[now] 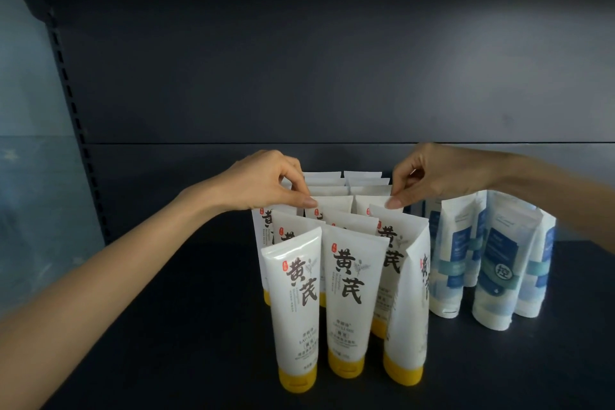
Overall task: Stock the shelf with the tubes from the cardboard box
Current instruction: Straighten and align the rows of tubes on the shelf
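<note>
While tubes [356, 296] stand, both hands' fingers [307, 200] pinch tops.

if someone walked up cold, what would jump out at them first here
Probably the cluster of white tubes with yellow caps, standing cap-down in rows mid-shelf with bold black characters on the front. Next, the left hand and right hand pinching the crimped tops of tubes further back in the cluster. To the right stands a smaller group of white and blue tubes on the dark shelf.
</note>
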Available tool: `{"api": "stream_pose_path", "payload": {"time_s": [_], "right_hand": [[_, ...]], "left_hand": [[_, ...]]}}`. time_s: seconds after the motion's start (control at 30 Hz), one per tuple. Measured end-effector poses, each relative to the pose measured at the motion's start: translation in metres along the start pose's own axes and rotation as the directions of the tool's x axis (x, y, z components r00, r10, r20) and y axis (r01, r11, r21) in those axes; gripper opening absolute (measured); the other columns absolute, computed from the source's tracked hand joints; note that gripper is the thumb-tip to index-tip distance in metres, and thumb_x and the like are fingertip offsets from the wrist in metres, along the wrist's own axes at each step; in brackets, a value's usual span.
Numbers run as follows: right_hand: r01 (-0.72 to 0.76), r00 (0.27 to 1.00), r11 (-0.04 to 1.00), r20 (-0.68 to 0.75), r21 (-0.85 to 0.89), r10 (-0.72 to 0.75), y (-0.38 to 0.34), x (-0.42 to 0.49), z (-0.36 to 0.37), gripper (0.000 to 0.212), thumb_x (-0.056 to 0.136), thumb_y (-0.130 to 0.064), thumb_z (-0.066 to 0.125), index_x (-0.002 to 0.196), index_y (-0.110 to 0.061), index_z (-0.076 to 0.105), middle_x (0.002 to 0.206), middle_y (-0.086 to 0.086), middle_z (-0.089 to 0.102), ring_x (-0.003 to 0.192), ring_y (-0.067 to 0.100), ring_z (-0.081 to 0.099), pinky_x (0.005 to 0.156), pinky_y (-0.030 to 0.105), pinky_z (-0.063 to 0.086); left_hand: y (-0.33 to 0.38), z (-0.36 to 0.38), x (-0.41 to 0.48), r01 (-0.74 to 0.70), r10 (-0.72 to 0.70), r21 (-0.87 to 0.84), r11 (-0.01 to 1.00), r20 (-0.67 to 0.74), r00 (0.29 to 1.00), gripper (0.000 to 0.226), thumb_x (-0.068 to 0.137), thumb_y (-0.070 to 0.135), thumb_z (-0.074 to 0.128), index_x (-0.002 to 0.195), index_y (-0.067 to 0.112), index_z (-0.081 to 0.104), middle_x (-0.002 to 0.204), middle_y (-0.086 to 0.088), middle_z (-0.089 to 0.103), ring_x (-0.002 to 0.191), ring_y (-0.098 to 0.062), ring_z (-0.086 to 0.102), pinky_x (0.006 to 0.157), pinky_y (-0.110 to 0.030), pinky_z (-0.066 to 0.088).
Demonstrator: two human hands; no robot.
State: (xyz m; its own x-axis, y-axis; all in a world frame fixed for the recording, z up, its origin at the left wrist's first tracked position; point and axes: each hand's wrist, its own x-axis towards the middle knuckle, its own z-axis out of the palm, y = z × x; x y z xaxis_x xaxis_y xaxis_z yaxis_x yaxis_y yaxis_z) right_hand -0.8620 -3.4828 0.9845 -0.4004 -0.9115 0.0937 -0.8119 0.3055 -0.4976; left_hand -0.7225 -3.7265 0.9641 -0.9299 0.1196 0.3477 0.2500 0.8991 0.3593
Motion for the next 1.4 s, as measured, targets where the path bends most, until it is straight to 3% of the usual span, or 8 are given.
{"api": "stream_pose_path", "payload": {"time_s": [0.23, 0.4, 0.57, 0.73, 0.9, 1.13, 1.23, 1.4], "right_hand": [[-0.040, 0.996, 0.999, 0.076, -0.017, 0.041, -0.001, 0.005, -0.006, 0.028, 0.066, -0.048, 0.074, 0.072, -0.021, 0.075, 0.070, -0.011, 0.068, 0.065, -0.005, 0.056, 0.064, 0.004, 0.041], [-0.062, 0.994, 0.995, -0.095, -0.078, 0.054, -0.003, 0.011, -0.018, 0.038, 0.064, -0.062, 0.067, 0.080, -0.029, 0.075, 0.086, -0.011, 0.073, 0.083, 0.000, 0.064, 0.086, 0.022, 0.045], [-0.089, 0.985, 0.975, -0.165, -0.203, 0.055, 0.004, 0.026, -0.017, 0.016, 0.079, -0.042, 0.069, 0.084, -0.027, 0.074, 0.089, -0.007, 0.073, 0.094, 0.014, 0.064, 0.095, 0.034, 0.048], [-0.104, 0.984, 0.957, -0.166, -0.270, 0.061, 0.007, 0.037, -0.011, 0.012, 0.083, -0.032, 0.070, 0.092, -0.024, 0.073, 0.095, 0.000, 0.072, 0.095, 0.022, 0.062, 0.096, 0.042, 0.047], [-0.106, 0.985, 0.957, -0.163, -0.271, 0.063, 0.006, 0.039, -0.007, 0.013, 0.082, -0.033, 0.071, 0.091, -0.024, 0.074, 0.094, 0.004, 0.072, 0.095, 0.025, 0.061, 0.094, 0.040, 0.046], [-0.086, 0.985, 0.957, -0.165, -0.276, 0.041, 0.005, 0.039, -0.008, 0.010, 0.082, -0.034, 0.070, 0.089, -0.028, 0.072, 0.089, 0.005, 0.071, 0.087, 0.023, 0.062, 0.089, 0.038, 0.047], [-0.064, 0.985, 0.959, -0.170, -0.275, 0.017, 0.003, 0.039, -0.007, 0.004, 0.083, -0.034, 0.069, 0.087, -0.032, 0.070, 0.089, -0.001, 0.071, 0.087, 0.019, 0.062, 0.092, 0.038, 0.048], [0.017, 0.987, 0.977, -0.153, -0.213, -0.050, -0.015, 0.034, -0.007, 0.016, 0.079, -0.042, 0.068, 0.089, -0.030, 0.073, 0.095, 0.007, 0.071, 0.093, 0.028, 0.062, 0.094, 0.037, 0.049]], "left_hand": [[-0.002, -0.002, 0.000, 0.004, -0.004, 0.042, 0.999, 0.016, 1.000, 0.042, 0.058, 0.068, 0.059, 0.079, 0.035, 0.075, 0.082, 0.016, 0.063, 0.073, 0.005, 0.054, 0.065, -0.023, 0.041], [-0.019, -0.019, 0.001, 0.032, -0.042, -0.082, 0.996, -0.126, 0.991, 0.036, 0.065, 0.057, 0.064, 0.085, 0.029, 0.074, 0.083, 0.016, 0.062, 0.065, 0.016, 0.052, 0.058, -0.004, 0.037], [-0.060, -0.025, 0.005, 0.168, -0.152, 0.099, 0.981, -0.153, 0.977, 0.017, 0.080, 0.038, 0.069, 0.094, 0.029, 0.073, 0.091, 0.014, 0.061, 0.074, 0.006, 0.051, 0.070, -0.024, 0.036], [-0.078, -0.013, 0.007, 0.219, -0.207, 0.073, 0.973, -0.136, 0.969, 0.020, 0.081, 0.036, 0.069, 0.094, 0.023, 0.074, 0.091, 0.015, 0.061, 0.082, 0.002, 0.052, 0.080, -0.030, 0.042], [-0.079, -0.009, 0.006, 0.183, -0.192, -0.064, 0.981, -0.176, 0.966, 0.003, 0.080, 0.027, 0.072, 0.077, 0.028, 0.072, 0.086, 0.013, 0.060, 0.071, 0.011, 0.054, 0.067, -0.013, 0.035], [-0.078, -0.001, 0.007, 0.149, -0.177, -0.133, 0.980, -0.232, 0.956, 0.003, 0.081, 0.021, 0.073, 0.080, 0.023, 0.073, 0.084, 0.009, 0.060, 0.064, 0.016, 0.052, 0.059, -0.001, 0.035], [-0.078, -0.002, 0.007, 0.160, -0.197, -0.174, 0.972, -0.218, 0.956, 0.009, 0.080, 0.021, 0.072, 0.076, 0.028, 0.071, 0.085, 0.009, 0.061, 0.068, 0.013, 0.054, 0.064, -0.006, 0.037], [-0.074, -0.005, 0.005, 0.213, -0.244, -0.203, 0.956, -0.141, 0.959, 0.005, 0.081, 0.023, 0.071, 0.084, 0.027, 0.072, 0.095, 0.005, 0.063, 0.091, -0.005, 0.058, 0.091, -0.028, 0.045]]}}
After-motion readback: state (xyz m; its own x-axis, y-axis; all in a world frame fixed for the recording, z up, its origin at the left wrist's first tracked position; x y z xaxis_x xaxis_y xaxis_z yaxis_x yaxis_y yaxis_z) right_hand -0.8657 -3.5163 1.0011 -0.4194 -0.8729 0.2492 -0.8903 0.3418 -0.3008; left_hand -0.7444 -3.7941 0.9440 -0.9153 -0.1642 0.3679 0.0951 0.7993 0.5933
